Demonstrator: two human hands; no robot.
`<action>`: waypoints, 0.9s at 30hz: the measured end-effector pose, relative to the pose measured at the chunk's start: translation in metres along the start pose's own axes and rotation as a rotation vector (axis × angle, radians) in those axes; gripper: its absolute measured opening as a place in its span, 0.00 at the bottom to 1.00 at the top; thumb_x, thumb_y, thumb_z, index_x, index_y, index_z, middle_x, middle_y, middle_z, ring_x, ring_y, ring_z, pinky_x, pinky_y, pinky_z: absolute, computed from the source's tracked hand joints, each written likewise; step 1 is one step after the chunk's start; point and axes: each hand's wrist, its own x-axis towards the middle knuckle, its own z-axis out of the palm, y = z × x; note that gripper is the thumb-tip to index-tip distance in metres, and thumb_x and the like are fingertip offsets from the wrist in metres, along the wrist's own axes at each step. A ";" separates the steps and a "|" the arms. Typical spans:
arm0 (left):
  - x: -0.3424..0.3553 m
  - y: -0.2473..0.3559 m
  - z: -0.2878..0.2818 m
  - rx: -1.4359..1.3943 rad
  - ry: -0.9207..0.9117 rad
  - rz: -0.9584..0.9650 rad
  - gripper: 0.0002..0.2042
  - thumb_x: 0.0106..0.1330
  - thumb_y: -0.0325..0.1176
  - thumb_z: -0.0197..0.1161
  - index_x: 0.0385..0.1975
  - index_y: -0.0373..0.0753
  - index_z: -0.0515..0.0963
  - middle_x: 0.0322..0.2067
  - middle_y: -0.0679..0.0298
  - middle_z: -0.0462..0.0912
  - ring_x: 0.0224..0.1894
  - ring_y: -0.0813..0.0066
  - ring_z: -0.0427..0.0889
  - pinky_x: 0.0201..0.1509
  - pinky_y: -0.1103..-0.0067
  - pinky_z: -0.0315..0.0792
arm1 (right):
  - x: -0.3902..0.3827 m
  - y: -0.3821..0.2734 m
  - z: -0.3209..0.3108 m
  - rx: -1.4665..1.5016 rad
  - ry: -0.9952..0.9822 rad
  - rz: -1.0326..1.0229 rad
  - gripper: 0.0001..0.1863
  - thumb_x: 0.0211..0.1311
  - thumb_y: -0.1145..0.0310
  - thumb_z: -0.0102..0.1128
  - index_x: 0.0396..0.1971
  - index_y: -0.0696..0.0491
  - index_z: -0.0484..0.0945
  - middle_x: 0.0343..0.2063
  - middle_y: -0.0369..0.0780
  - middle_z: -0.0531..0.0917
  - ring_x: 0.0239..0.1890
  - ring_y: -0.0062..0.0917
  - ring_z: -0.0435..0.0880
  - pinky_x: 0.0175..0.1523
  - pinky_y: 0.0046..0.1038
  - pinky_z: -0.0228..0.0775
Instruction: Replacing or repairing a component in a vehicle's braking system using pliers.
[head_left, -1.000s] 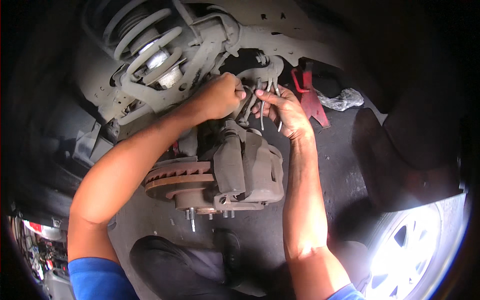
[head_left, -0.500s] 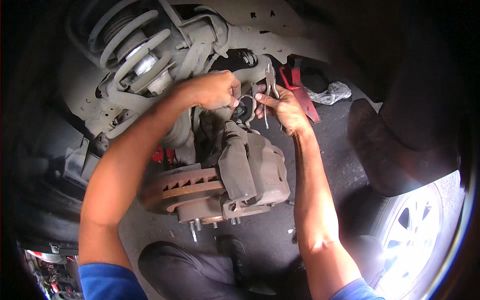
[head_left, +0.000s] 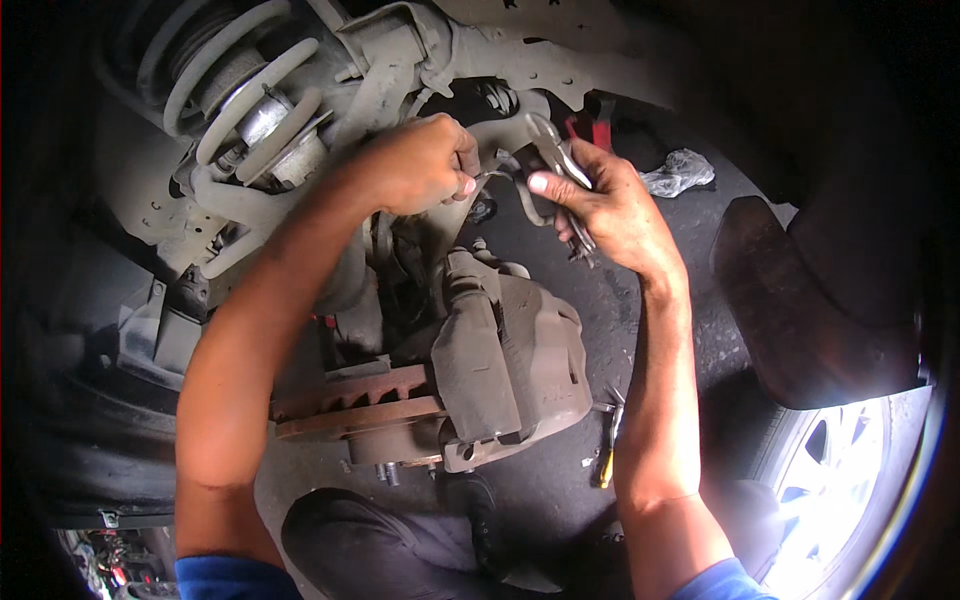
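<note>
My right hand (head_left: 620, 205) is closed around a pair of metal pliers (head_left: 547, 148), whose head points up and to the left while the handles run down past my palm. My left hand (head_left: 425, 165) is closed, with thumb and finger pinching a thin grey line (head_left: 490, 173); I cannot tell whether it is a cable or a hose. This line bends toward the fingers of my right hand, which hide part of it. Below both hands sits a dusty brake caliper (head_left: 540, 350) over a rusty brake disc (head_left: 360, 405).
A coil spring (head_left: 255, 90) and suspension arms fill the upper left. Behind my right hand are a red metal piece (head_left: 600, 130) and crumpled clear plastic (head_left: 682, 172). A yellow-handled tool (head_left: 607, 465) lies on the floor. A wheel (head_left: 830, 470) stands at the lower right, below a dark mudguard (head_left: 765, 300).
My right hand has moved to the right and tilted the pliers leftward at the head. My left hand keeps its pinch. The view has shifted slightly, and the yellow-handled tool now shows.
</note>
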 end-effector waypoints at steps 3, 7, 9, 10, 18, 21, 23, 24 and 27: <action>0.000 -0.003 0.001 0.026 0.009 -0.004 0.08 0.68 0.27 0.65 0.37 0.27 0.81 0.28 0.61 0.84 0.31 0.75 0.82 0.39 0.74 0.78 | -0.004 -0.004 0.001 -0.067 -0.035 -0.018 0.17 0.66 0.63 0.74 0.44 0.56 0.76 0.26 0.34 0.80 0.23 0.15 0.77 0.28 0.23 0.68; 0.000 -0.002 -0.002 -0.020 0.015 -0.018 0.08 0.67 0.26 0.66 0.39 0.28 0.83 0.30 0.60 0.85 0.33 0.75 0.82 0.40 0.74 0.80 | -0.008 0.002 0.000 -0.426 0.042 -0.218 0.17 0.62 0.69 0.75 0.39 0.58 0.73 0.24 0.39 0.79 0.24 0.25 0.75 0.33 0.32 0.66; 0.002 -0.001 -0.001 -0.013 -0.022 -0.026 0.08 0.67 0.26 0.66 0.40 0.28 0.83 0.31 0.60 0.85 0.34 0.74 0.82 0.40 0.73 0.80 | -0.009 0.004 -0.001 -0.624 0.111 -0.214 0.15 0.61 0.70 0.73 0.39 0.58 0.74 0.23 0.48 0.80 0.29 0.43 0.82 0.39 0.43 0.70; 0.002 -0.001 0.000 -0.016 -0.016 -0.030 0.08 0.66 0.27 0.67 0.40 0.28 0.83 0.32 0.60 0.85 0.35 0.74 0.83 0.40 0.73 0.81 | -0.009 0.006 -0.002 -0.625 0.113 -0.212 0.15 0.61 0.70 0.73 0.39 0.58 0.74 0.23 0.48 0.80 0.29 0.43 0.82 0.39 0.43 0.70; 0.000 -0.002 -0.001 -0.056 -0.010 -0.053 0.08 0.66 0.27 0.67 0.40 0.29 0.83 0.32 0.60 0.84 0.35 0.73 0.83 0.42 0.72 0.82 | -0.010 0.021 -0.004 -0.890 0.111 -0.349 0.16 0.57 0.68 0.75 0.46 0.49 0.84 0.41 0.41 0.81 0.52 0.41 0.78 0.60 0.45 0.71; 0.000 -0.007 -0.003 -0.108 -0.043 -0.007 0.07 0.65 0.26 0.68 0.39 0.29 0.83 0.32 0.60 0.84 0.36 0.73 0.83 0.42 0.73 0.82 | -0.007 0.024 -0.002 -0.964 0.142 -0.409 0.16 0.56 0.67 0.75 0.45 0.48 0.85 0.42 0.40 0.81 0.52 0.39 0.77 0.61 0.47 0.69; 0.002 -0.001 -0.001 -0.069 -0.043 -0.013 0.07 0.65 0.25 0.68 0.38 0.29 0.83 0.32 0.60 0.84 0.36 0.74 0.83 0.41 0.74 0.82 | -0.008 0.027 -0.006 -0.973 0.153 -0.414 0.16 0.56 0.67 0.75 0.45 0.47 0.85 0.42 0.39 0.81 0.53 0.39 0.78 0.61 0.47 0.69; 0.003 0.002 -0.001 -0.061 -0.048 -0.017 0.07 0.65 0.25 0.68 0.38 0.29 0.83 0.32 0.60 0.84 0.36 0.74 0.83 0.41 0.74 0.82 | -0.009 0.029 -0.008 -0.993 0.159 -0.420 0.17 0.55 0.66 0.76 0.45 0.46 0.85 0.42 0.38 0.81 0.53 0.38 0.78 0.61 0.47 0.69; 0.003 -0.003 -0.001 -0.058 -0.044 -0.003 0.07 0.65 0.25 0.68 0.39 0.28 0.83 0.32 0.60 0.85 0.35 0.75 0.83 0.41 0.75 0.81 | -0.008 0.030 -0.005 -1.022 0.167 -0.433 0.17 0.55 0.66 0.76 0.46 0.45 0.85 0.42 0.38 0.80 0.53 0.38 0.78 0.62 0.47 0.70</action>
